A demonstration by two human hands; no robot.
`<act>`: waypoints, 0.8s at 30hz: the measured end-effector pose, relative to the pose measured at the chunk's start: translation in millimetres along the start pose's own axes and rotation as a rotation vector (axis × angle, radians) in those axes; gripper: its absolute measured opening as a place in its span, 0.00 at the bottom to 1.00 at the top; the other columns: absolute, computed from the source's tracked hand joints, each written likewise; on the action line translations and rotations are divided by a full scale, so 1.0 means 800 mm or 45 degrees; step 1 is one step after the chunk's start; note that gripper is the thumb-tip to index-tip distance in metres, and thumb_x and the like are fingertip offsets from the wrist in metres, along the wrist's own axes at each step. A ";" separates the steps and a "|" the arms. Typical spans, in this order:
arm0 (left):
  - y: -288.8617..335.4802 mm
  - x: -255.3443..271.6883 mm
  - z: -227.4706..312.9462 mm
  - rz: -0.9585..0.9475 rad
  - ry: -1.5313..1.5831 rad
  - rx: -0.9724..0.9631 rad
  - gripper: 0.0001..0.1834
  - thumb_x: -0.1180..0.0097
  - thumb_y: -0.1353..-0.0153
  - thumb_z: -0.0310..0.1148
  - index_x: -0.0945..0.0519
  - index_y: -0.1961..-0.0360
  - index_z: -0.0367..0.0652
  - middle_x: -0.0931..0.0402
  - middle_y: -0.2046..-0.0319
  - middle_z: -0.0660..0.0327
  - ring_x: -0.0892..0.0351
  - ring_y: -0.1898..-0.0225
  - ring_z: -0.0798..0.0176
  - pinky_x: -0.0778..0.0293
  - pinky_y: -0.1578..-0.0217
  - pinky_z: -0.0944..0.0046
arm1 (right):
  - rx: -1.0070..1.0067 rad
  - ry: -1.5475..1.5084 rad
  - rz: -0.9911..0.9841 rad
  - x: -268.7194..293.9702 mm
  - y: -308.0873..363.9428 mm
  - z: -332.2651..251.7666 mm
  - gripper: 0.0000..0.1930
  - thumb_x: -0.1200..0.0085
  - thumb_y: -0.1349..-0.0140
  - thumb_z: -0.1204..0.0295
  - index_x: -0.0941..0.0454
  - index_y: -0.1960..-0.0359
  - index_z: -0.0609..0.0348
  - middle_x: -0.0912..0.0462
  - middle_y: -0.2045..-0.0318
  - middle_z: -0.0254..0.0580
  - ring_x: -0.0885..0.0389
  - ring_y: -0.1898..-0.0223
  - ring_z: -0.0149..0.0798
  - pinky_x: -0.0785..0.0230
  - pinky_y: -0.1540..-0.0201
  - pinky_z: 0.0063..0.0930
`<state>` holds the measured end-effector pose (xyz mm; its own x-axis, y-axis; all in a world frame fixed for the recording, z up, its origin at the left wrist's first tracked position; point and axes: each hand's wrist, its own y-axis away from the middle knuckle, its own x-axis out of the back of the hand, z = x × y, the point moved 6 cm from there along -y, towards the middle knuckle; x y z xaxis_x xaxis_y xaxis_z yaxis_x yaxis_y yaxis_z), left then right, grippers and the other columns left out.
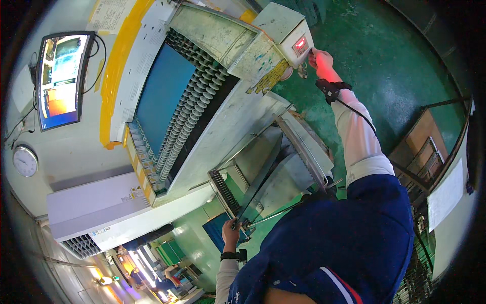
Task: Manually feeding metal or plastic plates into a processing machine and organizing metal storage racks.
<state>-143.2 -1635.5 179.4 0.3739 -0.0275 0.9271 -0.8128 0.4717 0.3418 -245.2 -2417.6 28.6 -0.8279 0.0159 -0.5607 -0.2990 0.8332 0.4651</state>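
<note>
At the upper right, my right hand point(322, 60) reaches the lower corner of a pale control box point(291, 36) with a glowing red display. Its fingers are curled together at the box's edge, and what lies under the fingertips is hidden. Low in the middle, my left hand point(231, 233) is closed around the corner of a metal rack point(217, 186) with toothed side rails. Dark, thin panels point(261, 172) stand slanted inside this rack. Left of the control box is a roller conveyor point(190, 119), with a flat blue board point(166, 91) lying on its rollers.
A lit monitor point(63, 81) and a round clock point(25, 160) are on the left wall. Beneath the conveyor's end sits a white cabinet point(96, 207). Green floor point(364, 61) spreads at right, near a metal frame holding brown boards point(422, 137). Bright workbenches stand at lower left.
</note>
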 end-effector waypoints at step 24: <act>-0.003 0.007 0.009 0.002 0.012 0.023 0.15 0.32 0.48 0.40 0.17 0.60 0.48 0.21 0.63 0.60 0.22 0.59 0.52 0.27 0.57 0.55 | 0.093 0.040 0.148 0.011 -0.003 0.001 0.14 0.38 0.40 0.67 0.27 0.59 0.62 0.19 0.70 0.38 0.22 0.75 0.30 0.27 0.73 0.26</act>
<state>-142.2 -1643.1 185.2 0.3770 -0.0184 0.9260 -0.8213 0.4555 0.3434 -251.6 -2419.5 22.0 -0.8696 0.0981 -0.4840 -0.1659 0.8650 0.4735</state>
